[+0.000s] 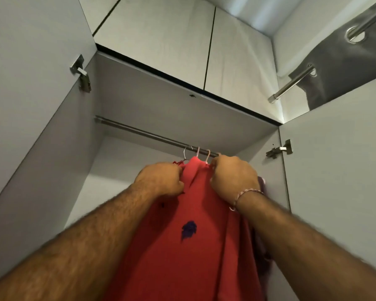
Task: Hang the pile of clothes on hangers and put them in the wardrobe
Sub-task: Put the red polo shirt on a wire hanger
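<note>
Three hanger hooks (197,152) already sit on the wardrobe rail (139,132), and your left hand (161,179) and right hand (232,177) each grip the red shirt (182,246) at its shoulders. You look to be at the hanging step; next, let go and check it hangs straight.

We cannot see the body of any hanger: only three hooks (197,152) show over the wardrobe rail (152,136), and the red shirt (182,246) covers the rest. Its hem runs off the bottom edge. Our left hand (161,179) and right hand (232,177) curl into the fabric at the collar, so the fingertips are hidden. Behind the right wrist a purplish garment (262,183) shows only as a sliver. The rail's right end is hidden behind the right hand. The grey curtain (345,68) is cut off at the right edge.
</note>
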Demonstrator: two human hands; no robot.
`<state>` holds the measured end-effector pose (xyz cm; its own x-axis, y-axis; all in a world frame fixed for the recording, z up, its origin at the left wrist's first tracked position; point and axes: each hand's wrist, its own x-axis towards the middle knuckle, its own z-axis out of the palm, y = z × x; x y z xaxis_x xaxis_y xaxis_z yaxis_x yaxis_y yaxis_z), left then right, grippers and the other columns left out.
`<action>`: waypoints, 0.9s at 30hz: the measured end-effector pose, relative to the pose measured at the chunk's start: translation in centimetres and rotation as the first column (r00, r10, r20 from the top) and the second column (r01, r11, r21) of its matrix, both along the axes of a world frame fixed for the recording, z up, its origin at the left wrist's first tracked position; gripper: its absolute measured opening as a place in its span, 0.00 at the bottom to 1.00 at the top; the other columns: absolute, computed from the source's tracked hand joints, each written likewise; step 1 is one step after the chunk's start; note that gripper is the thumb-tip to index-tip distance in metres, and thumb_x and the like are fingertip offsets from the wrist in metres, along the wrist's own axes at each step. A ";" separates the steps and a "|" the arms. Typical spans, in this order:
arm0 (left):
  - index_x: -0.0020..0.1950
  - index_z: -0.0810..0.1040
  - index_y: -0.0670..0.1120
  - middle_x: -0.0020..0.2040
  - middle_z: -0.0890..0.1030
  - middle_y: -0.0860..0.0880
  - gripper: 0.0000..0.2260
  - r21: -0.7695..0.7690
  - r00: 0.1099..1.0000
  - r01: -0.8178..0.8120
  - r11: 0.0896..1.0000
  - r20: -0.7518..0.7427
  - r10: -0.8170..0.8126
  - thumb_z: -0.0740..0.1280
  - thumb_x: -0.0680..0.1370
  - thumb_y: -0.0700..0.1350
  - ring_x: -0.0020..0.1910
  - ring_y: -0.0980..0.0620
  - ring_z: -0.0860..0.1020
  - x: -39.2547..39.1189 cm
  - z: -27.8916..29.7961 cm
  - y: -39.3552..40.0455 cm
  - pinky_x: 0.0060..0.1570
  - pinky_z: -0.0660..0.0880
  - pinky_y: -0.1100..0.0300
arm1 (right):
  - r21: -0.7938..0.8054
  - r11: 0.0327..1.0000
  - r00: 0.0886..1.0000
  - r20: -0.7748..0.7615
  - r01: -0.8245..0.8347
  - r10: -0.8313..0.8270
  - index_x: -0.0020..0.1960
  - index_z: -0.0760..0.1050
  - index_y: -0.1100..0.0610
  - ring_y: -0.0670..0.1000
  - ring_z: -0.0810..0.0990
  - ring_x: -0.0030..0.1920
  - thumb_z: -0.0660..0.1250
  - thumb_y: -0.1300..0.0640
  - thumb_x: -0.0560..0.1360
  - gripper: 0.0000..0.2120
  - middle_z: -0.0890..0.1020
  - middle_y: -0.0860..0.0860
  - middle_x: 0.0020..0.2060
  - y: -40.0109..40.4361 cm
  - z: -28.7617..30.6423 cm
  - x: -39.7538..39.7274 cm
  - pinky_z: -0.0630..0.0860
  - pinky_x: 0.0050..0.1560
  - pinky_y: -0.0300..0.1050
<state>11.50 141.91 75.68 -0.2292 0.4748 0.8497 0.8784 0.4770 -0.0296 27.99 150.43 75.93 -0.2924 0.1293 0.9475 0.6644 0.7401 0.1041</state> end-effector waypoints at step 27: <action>0.68 0.76 0.48 0.62 0.81 0.45 0.22 -0.075 0.991 0.004 0.997 -0.130 -0.014 0.64 0.77 0.55 0.58 0.42 0.81 -18.7 5.1 20.1 0.58 0.79 0.45 | 0.174 0.929 0.944 -0.119 0.326 -0.309 0.57 0.80 0.54 0.61 0.84 0.51 0.62 0.56 0.80 0.10 0.84 0.55 0.50 18.6 14.2 -22.3 0.75 0.46 0.52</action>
<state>-7.16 162.01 80.81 -0.1140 0.5392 0.8344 0.8690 0.4611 -0.1792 5.64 169.02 90.10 -0.1800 0.0184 0.9835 0.8744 0.4610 0.1514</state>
